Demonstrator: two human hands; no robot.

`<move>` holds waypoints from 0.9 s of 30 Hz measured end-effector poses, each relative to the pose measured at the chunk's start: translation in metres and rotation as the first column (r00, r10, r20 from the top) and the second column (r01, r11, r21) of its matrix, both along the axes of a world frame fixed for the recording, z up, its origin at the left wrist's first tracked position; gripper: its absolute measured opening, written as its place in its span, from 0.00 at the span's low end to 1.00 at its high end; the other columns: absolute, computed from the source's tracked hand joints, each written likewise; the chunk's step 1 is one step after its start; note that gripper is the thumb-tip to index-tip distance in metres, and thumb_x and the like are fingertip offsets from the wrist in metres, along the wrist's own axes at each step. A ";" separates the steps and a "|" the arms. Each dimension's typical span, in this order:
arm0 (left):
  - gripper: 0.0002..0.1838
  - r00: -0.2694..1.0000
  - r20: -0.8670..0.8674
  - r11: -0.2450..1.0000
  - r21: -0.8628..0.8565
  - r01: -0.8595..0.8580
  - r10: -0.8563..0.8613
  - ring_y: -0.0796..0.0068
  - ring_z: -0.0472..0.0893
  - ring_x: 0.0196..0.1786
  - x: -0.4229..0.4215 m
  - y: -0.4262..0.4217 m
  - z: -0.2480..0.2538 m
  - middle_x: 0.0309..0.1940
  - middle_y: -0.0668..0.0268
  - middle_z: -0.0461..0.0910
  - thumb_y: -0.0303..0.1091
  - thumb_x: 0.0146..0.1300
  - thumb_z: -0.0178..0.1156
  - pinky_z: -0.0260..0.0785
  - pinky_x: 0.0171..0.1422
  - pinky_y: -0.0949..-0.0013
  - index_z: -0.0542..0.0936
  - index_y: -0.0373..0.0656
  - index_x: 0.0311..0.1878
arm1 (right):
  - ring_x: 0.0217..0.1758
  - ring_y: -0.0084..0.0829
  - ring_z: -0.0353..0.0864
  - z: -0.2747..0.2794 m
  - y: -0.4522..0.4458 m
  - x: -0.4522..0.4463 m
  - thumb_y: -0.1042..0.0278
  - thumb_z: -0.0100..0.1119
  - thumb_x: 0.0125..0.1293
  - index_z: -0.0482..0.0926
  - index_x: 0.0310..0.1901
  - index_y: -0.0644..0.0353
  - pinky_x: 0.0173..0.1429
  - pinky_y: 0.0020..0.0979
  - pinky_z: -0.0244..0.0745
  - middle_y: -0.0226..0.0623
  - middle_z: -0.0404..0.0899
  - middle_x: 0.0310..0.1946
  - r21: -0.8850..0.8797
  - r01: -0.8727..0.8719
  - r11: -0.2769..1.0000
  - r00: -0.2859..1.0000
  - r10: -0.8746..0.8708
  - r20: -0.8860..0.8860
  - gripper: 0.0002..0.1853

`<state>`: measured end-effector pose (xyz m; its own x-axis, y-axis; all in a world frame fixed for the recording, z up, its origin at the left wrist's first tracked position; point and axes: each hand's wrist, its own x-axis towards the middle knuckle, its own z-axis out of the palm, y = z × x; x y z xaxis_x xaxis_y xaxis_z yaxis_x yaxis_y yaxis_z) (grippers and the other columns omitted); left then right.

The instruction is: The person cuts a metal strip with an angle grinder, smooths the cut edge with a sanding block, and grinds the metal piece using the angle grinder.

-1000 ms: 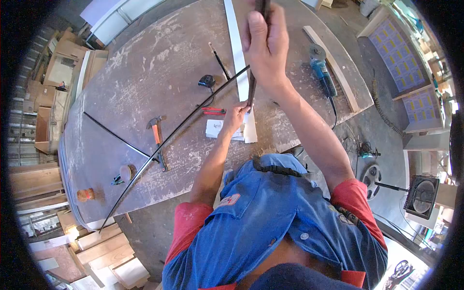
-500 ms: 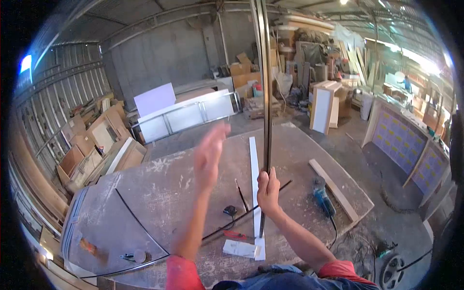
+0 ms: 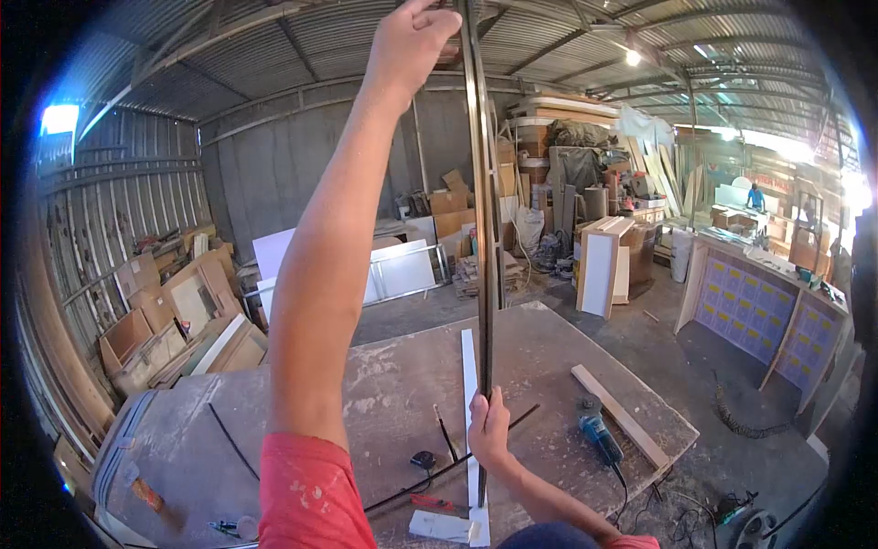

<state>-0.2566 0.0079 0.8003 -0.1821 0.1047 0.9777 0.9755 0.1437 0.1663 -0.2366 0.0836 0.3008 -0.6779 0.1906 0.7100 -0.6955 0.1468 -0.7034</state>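
A long, shiny dark metal profile (image 3: 485,229) stands nearly upright in front of me, its top running out of view. Low down, my right hand (image 3: 491,430) is closed around it. My left hand (image 3: 410,50) is raised high at the profile's left edge, fingers curled in against it; the top of this hand is cut off by the frame. The profile's lower end is by a white strip (image 3: 471,384) lying on the worn table (image 3: 384,375). A thin black strip (image 3: 521,419) crosses the table behind my right wrist.
On the table lie a blue power tool (image 3: 599,437), a wooden batten (image 3: 622,416), a black tape measure (image 3: 422,459), a red-handled tool (image 3: 430,501) and a white offcut (image 3: 441,525). Stacked boards (image 3: 183,311) line the left wall. Another person (image 3: 755,198) is far off at right.
My left hand has risen from above the table to the upper part of the metal profile. My right hand keeps its hold low down. The view has tilted upward.
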 end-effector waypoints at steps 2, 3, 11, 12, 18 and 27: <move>0.32 0.995 -0.052 0.995 -0.046 -0.087 0.085 0.77 0.82 0.46 0.002 -0.002 0.009 0.47 0.61 0.86 0.32 0.71 0.63 0.74 0.51 0.73 0.70 0.34 0.75 | 0.26 0.59 0.80 0.004 0.000 0.005 0.63 0.50 0.80 0.69 0.44 0.65 0.28 0.48 0.68 0.54 0.74 0.22 0.013 0.000 1.000 0.999 -0.001 0.038 0.12; 0.31 0.980 -0.106 0.980 -0.082 -0.179 0.170 0.78 0.81 0.45 0.004 -0.004 0.013 0.45 0.64 0.85 0.31 0.70 0.63 0.73 0.49 0.74 0.71 0.38 0.75 | 0.27 0.61 0.79 0.005 -0.001 0.007 0.64 0.51 0.80 0.69 0.44 0.65 0.28 0.49 0.69 0.55 0.74 0.22 0.031 -0.004 1.000 0.997 0.002 0.076 0.12; 0.21 0.974 -0.051 0.943 -0.246 -0.225 0.219 0.77 0.78 0.49 0.012 -0.035 0.045 0.45 0.69 0.82 0.32 0.71 0.60 0.68 0.61 0.70 0.78 0.46 0.67 | 0.31 0.62 0.81 0.010 -0.007 0.016 0.66 0.52 0.80 0.70 0.45 0.65 0.31 0.49 0.72 0.58 0.76 0.26 0.048 -0.071 0.996 0.995 0.068 0.068 0.09; 0.21 0.991 0.009 0.947 -0.297 -0.125 0.134 0.76 0.78 0.49 0.011 -0.039 0.048 0.46 0.69 0.82 0.31 0.71 0.60 0.68 0.62 0.69 0.78 0.46 0.67 | 0.31 0.62 0.81 0.010 -0.008 0.015 0.66 0.52 0.80 0.70 0.45 0.65 0.31 0.49 0.72 0.57 0.77 0.26 0.045 -0.071 0.996 0.996 0.069 0.051 0.10; 0.20 0.983 0.063 0.929 -0.342 -0.143 0.175 0.77 0.79 0.50 0.012 -0.050 0.057 0.44 0.70 0.81 0.31 0.71 0.64 0.76 0.54 0.68 0.77 0.47 0.66 | 0.31 0.63 0.81 0.009 -0.010 0.012 0.65 0.52 0.80 0.70 0.45 0.65 0.31 0.50 0.72 0.57 0.77 0.26 0.066 -0.071 0.995 0.996 0.068 0.054 0.11; 0.20 0.962 0.073 0.944 -0.225 -0.241 0.263 0.77 0.80 0.51 0.017 -0.047 0.048 0.50 0.67 0.79 0.31 0.71 0.65 0.78 0.52 0.68 0.76 0.49 0.65 | 0.33 0.66 0.80 0.006 -0.010 0.009 0.64 0.51 0.80 0.68 0.46 0.65 0.31 0.53 0.70 0.59 0.76 0.26 0.077 -0.114 0.991 0.991 0.108 0.077 0.11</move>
<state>-0.2391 -0.0392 0.8488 -0.3261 0.2452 0.9130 0.8823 0.4257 0.2008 -0.2281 0.0734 0.3064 -0.7420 0.0553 0.6681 -0.6580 0.1305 -0.7416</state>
